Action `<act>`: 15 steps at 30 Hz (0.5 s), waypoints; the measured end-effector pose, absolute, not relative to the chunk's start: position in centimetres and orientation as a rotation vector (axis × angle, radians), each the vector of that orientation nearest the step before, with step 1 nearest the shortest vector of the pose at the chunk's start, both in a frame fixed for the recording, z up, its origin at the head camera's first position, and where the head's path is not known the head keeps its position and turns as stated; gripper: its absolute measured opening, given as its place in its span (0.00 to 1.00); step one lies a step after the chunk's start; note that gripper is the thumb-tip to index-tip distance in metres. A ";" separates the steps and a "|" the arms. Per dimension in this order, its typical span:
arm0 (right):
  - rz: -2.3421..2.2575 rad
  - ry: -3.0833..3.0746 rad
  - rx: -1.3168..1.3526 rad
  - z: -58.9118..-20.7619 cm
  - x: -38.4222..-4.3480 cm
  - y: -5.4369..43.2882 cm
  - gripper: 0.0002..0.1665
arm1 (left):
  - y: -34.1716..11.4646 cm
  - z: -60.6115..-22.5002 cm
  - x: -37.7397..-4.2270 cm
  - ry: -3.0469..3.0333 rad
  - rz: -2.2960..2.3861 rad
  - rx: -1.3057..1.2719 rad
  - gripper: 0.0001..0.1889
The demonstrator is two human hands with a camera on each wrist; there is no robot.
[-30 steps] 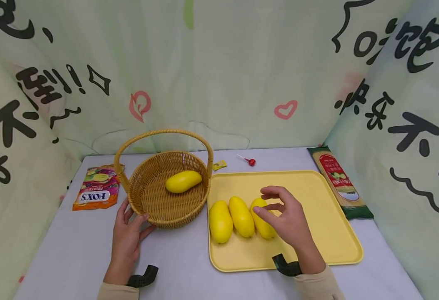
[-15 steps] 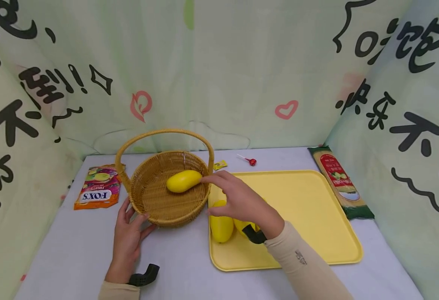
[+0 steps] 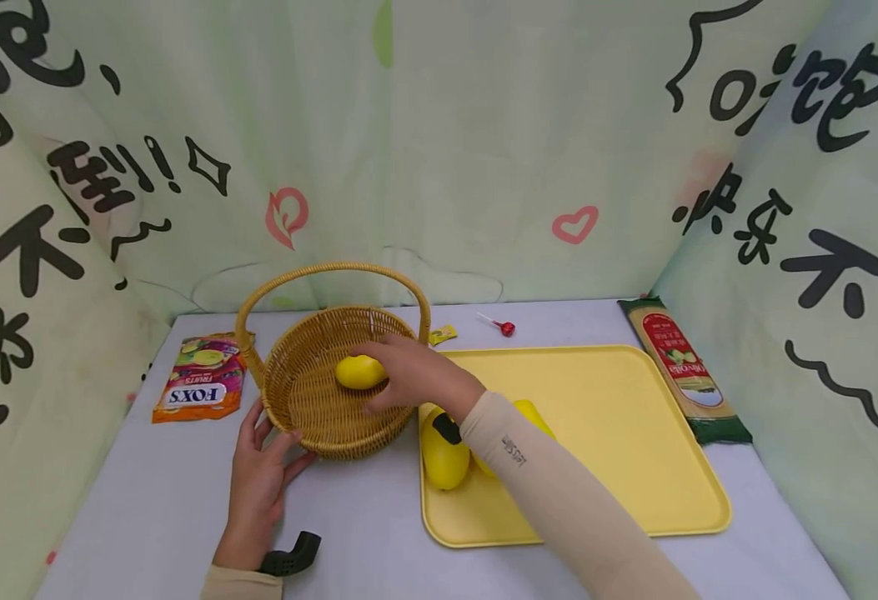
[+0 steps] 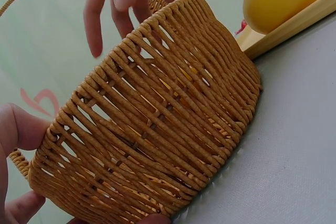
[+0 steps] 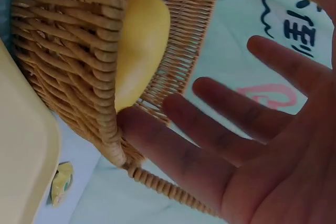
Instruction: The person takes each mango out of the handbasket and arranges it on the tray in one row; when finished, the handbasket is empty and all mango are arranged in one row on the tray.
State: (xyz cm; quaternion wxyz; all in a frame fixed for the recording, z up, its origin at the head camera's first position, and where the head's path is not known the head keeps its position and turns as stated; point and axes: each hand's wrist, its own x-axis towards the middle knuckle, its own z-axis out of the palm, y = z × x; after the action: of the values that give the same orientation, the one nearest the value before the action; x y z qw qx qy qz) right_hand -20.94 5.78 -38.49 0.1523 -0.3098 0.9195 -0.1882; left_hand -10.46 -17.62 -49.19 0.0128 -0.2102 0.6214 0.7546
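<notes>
A wicker basket [image 3: 307, 417] with an arched handle stands at the left middle of the table, one yellow mango [image 3: 358, 372] inside it. My left hand [image 3: 258, 483] grips the basket's near left side, thumb at the rim and fingers along the wall. Over the basket's right rim reaches my right hand [image 3: 419, 375], its fingers spread and relaxed above the mango. In the right wrist view the palm [image 5: 283, 177] is bare and the fingers are extended beside the mango [image 5: 142, 45]. More mangoes [image 3: 444, 454] lie on the yellow tray [image 3: 619, 442], partly hidden by my right forearm.
Left of the basket lies a Fox's candy bag [image 3: 202, 375]. Behind the tray are a small yellow wrapped sweet [image 3: 443, 334] and a red lollipop [image 3: 507, 328]. A green and tan packet [image 3: 682, 367] lies along the tray's right edge. Printed curtains enclose the table.
My right hand has moved left from above the tray's mangoes to over the basket and the mango in it. My left hand stays on the basket.
</notes>
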 end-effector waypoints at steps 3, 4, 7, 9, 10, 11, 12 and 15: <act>-0.495 2.618 -0.859 -38.7 -21.9 4.8 0.50 | -17.6 -49.2 -10.3 1.933 2.349 -0.659 0.45; -0.483 2.613 -0.852 -38.8 -22.1 4.5 0.50 | -17.6 -49.2 -10.3 1.928 2.351 -0.660 0.45; -0.430 2.612 -0.849 -39.0 -22.8 3.7 0.49 | -17.6 -49.3 -10.2 1.919 2.350 -0.665 0.45; -0.393 2.616 -0.848 -39.3 -23.2 3.3 0.48 | -17.6 -49.4 -10.2 1.918 2.347 -0.668 0.45; -0.376 2.619 -0.843 -39.4 -23.4 3.1 0.48 | -17.7 -49.4 -10.3 1.918 2.347 -0.669 0.45; -0.365 2.620 -0.841 -39.4 -23.7 2.9 0.47 | -17.7 -49.4 -10.3 1.922 2.344 -0.670 0.45; -0.359 2.620 -0.835 -39.5 -23.9 2.7 0.47 | -17.7 -49.4 -10.3 1.921 2.344 -0.670 0.45; -0.344 2.622 -0.813 -39.8 -24.6 2.3 0.48 | -17.7 -49.3 -10.5 1.922 2.344 -0.673 0.45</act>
State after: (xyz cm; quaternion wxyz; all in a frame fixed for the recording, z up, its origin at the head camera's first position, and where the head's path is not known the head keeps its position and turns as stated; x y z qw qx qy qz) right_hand -24.55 2.30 -39.79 0.1864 -0.2886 0.9311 -0.1222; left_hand -10.47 -17.70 -49.34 0.0183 -0.2166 0.6189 0.7548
